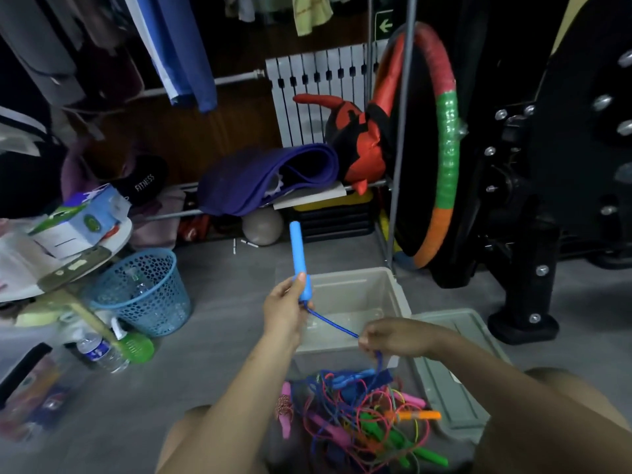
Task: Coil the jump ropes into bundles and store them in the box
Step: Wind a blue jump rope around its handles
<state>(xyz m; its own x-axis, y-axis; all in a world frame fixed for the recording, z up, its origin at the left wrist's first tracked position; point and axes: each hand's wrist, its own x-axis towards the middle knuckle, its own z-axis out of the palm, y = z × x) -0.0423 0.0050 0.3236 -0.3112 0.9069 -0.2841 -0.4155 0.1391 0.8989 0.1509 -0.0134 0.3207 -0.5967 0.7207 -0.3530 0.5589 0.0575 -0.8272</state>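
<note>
Cluttered storage room w/ grey floor (212,364); clothes hang at upper left of frame, a radiator (318,94) sits top centre, a striped hoop (446,145) leans at right. Blue basket (143,292) stands at left, on the floor. Centre frame, the open grey box (393,295) sits on the floor, its lid (455,371) just beside it to the right. Left hand (285,309) grips a blue handle (297,261), fingers curled round its lower end, handle pointing up. Right hand (393,338) pinches the blue rope (333,323), which runs taut btwn both hands over the box. Bottom centre, a tangled pile of ropes (362,419) lies near the person's knees.
</note>
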